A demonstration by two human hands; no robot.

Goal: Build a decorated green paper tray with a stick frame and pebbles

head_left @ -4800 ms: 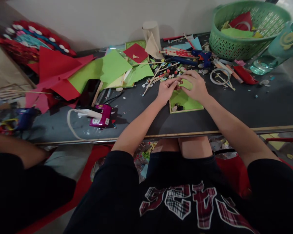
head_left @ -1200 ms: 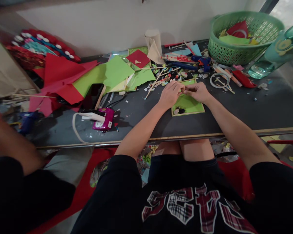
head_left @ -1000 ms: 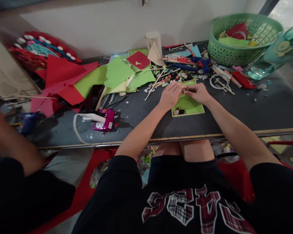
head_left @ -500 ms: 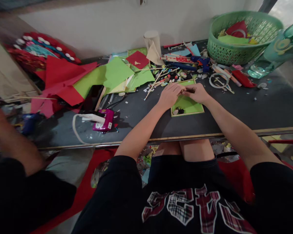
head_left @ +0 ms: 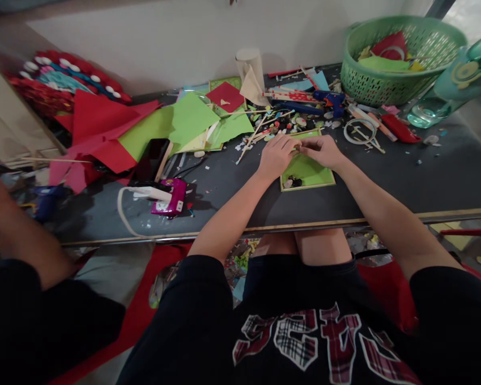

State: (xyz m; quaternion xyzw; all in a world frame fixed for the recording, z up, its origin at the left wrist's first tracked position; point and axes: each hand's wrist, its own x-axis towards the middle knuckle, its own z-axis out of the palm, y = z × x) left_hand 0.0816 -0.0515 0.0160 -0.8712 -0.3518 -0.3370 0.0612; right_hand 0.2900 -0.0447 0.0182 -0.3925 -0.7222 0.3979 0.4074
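A green paper panel [head_left: 313,172] with a thin pale stick border lies flat on the dark table in front of me. Small dark and whitish pebbles [head_left: 292,182] rest in its near left corner. My left hand [head_left: 278,154] is over the panel's left side with its fingers curled inward. My right hand [head_left: 323,151] meets it above the far part of the panel, thumb and fingers pinched together. Whatever is between the fingertips is too small and too covered to make out.
Behind the panel lie scattered pebbles [head_left: 300,122], sticks and a blue glue gun [head_left: 332,101]. A tape roll [head_left: 359,131], green basket [head_left: 380,80] and bottle [head_left: 451,85] stand right. Left are coloured papers [head_left: 192,120], a phone [head_left: 154,158], a purple power strip [head_left: 170,198] and another person's arm [head_left: 22,235].
Both hands stay together over the panel, with only a slight shift of the fingers. The pebbles in the panel's corner have not moved.
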